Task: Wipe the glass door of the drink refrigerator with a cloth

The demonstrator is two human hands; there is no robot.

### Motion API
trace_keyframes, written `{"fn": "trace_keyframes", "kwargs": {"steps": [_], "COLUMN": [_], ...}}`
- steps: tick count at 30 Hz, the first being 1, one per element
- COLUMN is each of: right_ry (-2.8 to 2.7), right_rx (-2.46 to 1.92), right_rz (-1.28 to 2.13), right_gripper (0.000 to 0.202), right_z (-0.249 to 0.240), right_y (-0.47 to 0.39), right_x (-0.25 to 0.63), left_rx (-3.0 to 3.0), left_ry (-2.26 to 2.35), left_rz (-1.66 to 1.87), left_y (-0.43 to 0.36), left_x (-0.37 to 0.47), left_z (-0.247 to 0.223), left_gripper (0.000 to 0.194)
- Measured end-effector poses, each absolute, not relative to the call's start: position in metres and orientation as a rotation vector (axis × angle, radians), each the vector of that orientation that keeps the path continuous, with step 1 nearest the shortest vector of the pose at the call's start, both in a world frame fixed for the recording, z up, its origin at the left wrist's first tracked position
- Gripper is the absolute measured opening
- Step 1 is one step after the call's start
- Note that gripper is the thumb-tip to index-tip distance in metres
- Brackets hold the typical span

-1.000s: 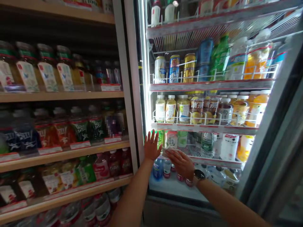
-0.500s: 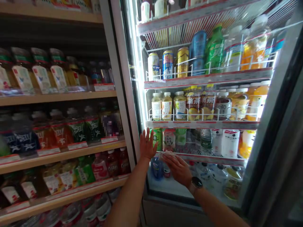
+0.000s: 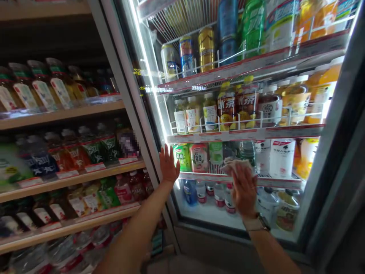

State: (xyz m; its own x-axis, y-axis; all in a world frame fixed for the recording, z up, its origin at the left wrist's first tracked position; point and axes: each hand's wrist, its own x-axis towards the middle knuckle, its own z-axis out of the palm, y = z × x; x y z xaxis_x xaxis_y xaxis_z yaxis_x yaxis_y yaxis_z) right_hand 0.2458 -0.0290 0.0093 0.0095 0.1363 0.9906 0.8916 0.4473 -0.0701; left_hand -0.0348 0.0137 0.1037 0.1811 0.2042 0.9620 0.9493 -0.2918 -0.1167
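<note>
My left hand lies against the left edge of the fridge's glass door, its fingers stretched out and spread, holding nothing. With my right hand I hold a pale, crumpled cloth against the glass. The cloth is level with the lower shelf's rail, in front of a clear water bottle. A watch sits on my right wrist. Behind the glass door, near my left hand, stand a green carton and a reddish carton.
Lit fridge shelves hold several bottles and cans. To the left, wooden shelves carry rows of drink bottles and price tags. A dark door frame rises on the right. Packs of bottles lie low at the left.
My right hand has slid the cloth to the right across the glass, and its fingers now point more upward. My left hand stays on the door's left edge. The view has tilted and shifted.
</note>
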Motion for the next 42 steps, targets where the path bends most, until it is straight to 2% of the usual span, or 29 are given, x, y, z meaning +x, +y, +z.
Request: {"fn": "trace_keyframes", "kwargs": {"steps": [4,10,19,22,28,32,35,42], "right_ry": [-1.27,-1.426,-1.87,-1.795,-1.243,-1.009,-1.064,-1.353], "right_rx": [-0.994,-0.967,-0.838,-0.903,-1.194,-1.28,-1.252,-1.105], "right_rz": [-0.738,-0.601,-0.644,-0.678,-0.773,-0.646,-0.593,-0.6], "right_gripper": [0.065,0.067,0.069,0.069,0.069,0.075,0.072,0.063], "right_z": [0.013,0.003,-0.001,0.002,-0.01,-0.016,-0.01,0.002], "right_y": [-0.026,-0.031,-0.04,-0.041,-0.036,-0.036,-0.035,-0.034], "right_x": [0.26,0.223,0.193,0.222,0.337,0.374,0.349,0.212], "left_rx": [-1.616,-1.606,-1.581,-1.589,-1.6,-1.591,-1.588,-1.591], "left_ry": [-1.271,-1.263,-1.268,-1.264,-1.196,-1.192,-1.202,-1.19], "left_rz": [-1.302,-1.241,-1.272,-1.287,-1.343,-1.371,-1.36,-1.349], "left_y": [-0.002,-0.003,0.007,0.007,0.008,0.009,0.01,0.009], "left_x": [0.006,0.033,0.026,0.025,0.027,0.028,0.027,0.026], "left_z": [0.083,0.036,0.028,0.026,0.027,0.026,0.025,0.024], "left_gripper": [0.066,0.069,0.068,0.067,0.067,0.066,0.066,0.065]}}
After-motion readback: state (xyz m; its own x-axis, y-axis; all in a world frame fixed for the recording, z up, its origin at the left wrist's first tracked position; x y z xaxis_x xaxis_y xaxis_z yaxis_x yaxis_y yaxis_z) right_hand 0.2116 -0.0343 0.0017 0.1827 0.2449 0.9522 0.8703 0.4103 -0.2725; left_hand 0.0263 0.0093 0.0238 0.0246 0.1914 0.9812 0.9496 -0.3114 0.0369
